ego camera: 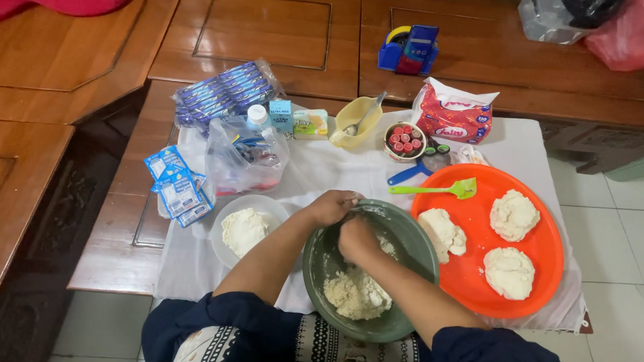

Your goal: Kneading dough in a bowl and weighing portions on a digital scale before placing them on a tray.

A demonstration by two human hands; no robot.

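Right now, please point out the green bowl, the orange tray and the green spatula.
green bowl [413, 239]: head view, bare inner wall at right.
orange tray [481, 191]: head view, bare top surface.
green spatula [465, 187]: head view, its flat blade.

right-hand fingers: hidden (curled under) | red bag: cut off

Views: one only, worn on the person's head; no second view shares the scene.
Position: above the near edge of the counter, over the person's lap.
Direction: steeply downward and forward, toward the far wooden panels.
Nearness: close; both forearms reach into frame from the bottom edge.
Coverage: the whole cloth-covered counter, wooden furniture to the left, tiled floor to the right.
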